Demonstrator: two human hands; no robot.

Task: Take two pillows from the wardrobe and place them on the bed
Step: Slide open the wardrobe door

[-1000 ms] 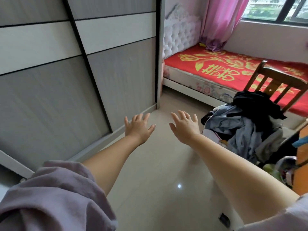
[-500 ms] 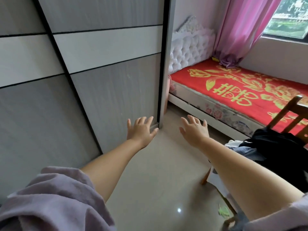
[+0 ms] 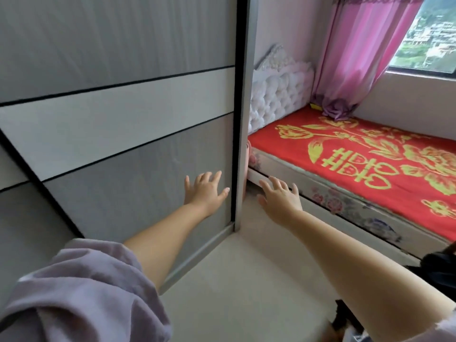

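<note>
The wardrobe (image 3: pixel 118 134) fills the left side, its grey and white sliding doors closed, so no pillows show. My left hand (image 3: pixel 204 192) is stretched out flat, fingers spread, in front of the lower right panel of the right-hand door, near its black edge strip. My right hand (image 3: pixel 280 198) is open too, held over the floor just right of the wardrobe's end post, in front of the bed frame. The bed (image 3: pixel 357 154) lies to the right with a red cover patterned in gold and a white tufted headboard (image 3: pixel 278 95).
A pink curtain (image 3: pixel 357 53) hangs down onto the bed's far corner beside a window (image 3: pixel 429 38). Dark clothing (image 3: pixel 439 270) sits at the right edge near the bed. Pale floor (image 3: pixel 246 280) stretches between the wardrobe and the bed.
The view has turned left and come closer to the wardrobe; the chair with clothes has slid almost out of frame. Both open hands have advanced toward the wardrobe's right end.
</note>
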